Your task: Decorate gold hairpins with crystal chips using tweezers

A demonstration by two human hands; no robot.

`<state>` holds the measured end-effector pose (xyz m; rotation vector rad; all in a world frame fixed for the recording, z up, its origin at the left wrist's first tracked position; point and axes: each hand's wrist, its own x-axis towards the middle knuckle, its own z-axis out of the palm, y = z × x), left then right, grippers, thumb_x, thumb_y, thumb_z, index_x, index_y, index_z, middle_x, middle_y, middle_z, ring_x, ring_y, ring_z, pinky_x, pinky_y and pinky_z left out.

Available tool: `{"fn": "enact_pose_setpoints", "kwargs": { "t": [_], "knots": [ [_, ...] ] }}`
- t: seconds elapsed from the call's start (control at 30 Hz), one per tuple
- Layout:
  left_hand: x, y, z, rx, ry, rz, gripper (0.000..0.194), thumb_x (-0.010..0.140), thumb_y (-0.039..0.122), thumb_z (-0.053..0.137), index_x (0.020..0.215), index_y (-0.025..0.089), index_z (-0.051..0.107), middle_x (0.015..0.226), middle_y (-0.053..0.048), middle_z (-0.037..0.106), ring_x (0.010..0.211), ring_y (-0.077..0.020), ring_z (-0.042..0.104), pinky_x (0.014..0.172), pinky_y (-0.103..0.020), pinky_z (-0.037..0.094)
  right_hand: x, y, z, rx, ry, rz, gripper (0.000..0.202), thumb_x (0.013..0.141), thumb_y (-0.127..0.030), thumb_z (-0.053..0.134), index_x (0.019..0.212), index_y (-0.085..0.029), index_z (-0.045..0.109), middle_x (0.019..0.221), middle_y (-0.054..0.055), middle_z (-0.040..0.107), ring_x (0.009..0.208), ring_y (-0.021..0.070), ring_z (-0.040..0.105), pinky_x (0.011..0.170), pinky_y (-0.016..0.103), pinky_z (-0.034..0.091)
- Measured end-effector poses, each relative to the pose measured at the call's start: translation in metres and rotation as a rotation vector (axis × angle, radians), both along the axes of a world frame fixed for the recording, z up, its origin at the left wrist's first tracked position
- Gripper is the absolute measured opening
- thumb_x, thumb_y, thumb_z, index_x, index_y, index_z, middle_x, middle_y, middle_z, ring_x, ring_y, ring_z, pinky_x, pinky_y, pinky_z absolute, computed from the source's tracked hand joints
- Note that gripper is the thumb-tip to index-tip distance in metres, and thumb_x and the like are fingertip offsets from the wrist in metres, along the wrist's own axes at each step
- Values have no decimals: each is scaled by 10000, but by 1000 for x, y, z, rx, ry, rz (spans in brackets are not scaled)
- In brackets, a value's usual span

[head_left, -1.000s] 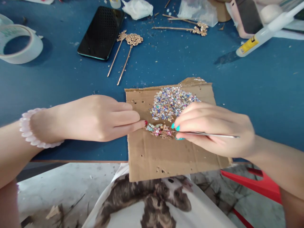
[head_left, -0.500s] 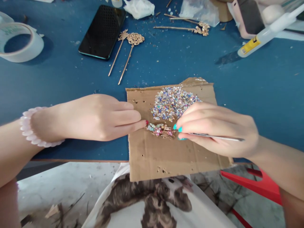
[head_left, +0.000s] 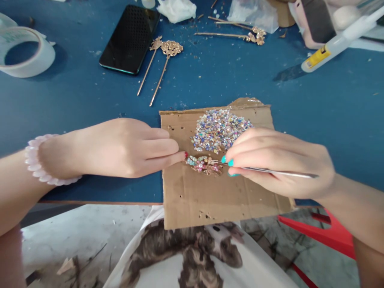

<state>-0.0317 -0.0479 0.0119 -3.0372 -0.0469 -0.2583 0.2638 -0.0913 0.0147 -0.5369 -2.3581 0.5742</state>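
Note:
On a piece of cardboard (head_left: 192, 204) lies a decorated hairpin head (head_left: 204, 165) set with pink and pale blue-green stones. My left hand (head_left: 132, 148) is closed at its left end, a red-nailed fingertip against it; the pin's stem is hidden beneath the fingers. Metal tweezers (head_left: 276, 172) are pinched in my right hand (head_left: 279, 162), their tips at the right part of the ornament. Whether the tips grip a stone is too small to tell. Just above the ornament spreads a pile of small multicoloured stones (head_left: 219, 128), partly behind my right fingers.
Beyond the cardboard on the blue table (head_left: 228, 86) are a black phone (head_left: 129, 40), two gold hairpins (head_left: 162, 72), more hairpins (head_left: 228, 35), a plastic bag (head_left: 255, 16) and a white tube with a yellow label (head_left: 327, 52). A tape roll (head_left: 45, 56) sits at far left.
My right hand, with the tweezers, has shifted slightly to the right. My left hand and the ornament look nearly unmoved.

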Motion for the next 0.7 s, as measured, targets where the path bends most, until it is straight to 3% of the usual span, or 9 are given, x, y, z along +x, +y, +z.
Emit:
{"fn": "enact_pose_setpoints", "kwargs": {
  "t": [0.47,0.57,0.7],
  "knots": [
    [-2,1,0,70,23,-37,397,892,14,482,1173,201,690,906,-51,738,743,-234,643,551,-393,494,-1,-1,-1,24,-20,-7,110,895,-73,669,894,-173,624,803,44,707,761,149,669,731,315,600],
    [-3,2,0,94,40,-31,389,946,42,418,1205,210,653,910,-28,721,768,-205,648,608,-370,487,-1,-1,-1,16,-24,-18,109,906,-81,661,903,-183,623,815,39,709,771,145,665,739,317,602],
    [-2,2,-1,88,22,-29,346,1001,52,370,1214,140,627,911,-33,698,768,-185,622,603,-346,434,0,0,-1,-14,-27,-6,109,913,-81,658,916,-183,620,813,38,706,773,143,665,755,324,599]
  ]
}}
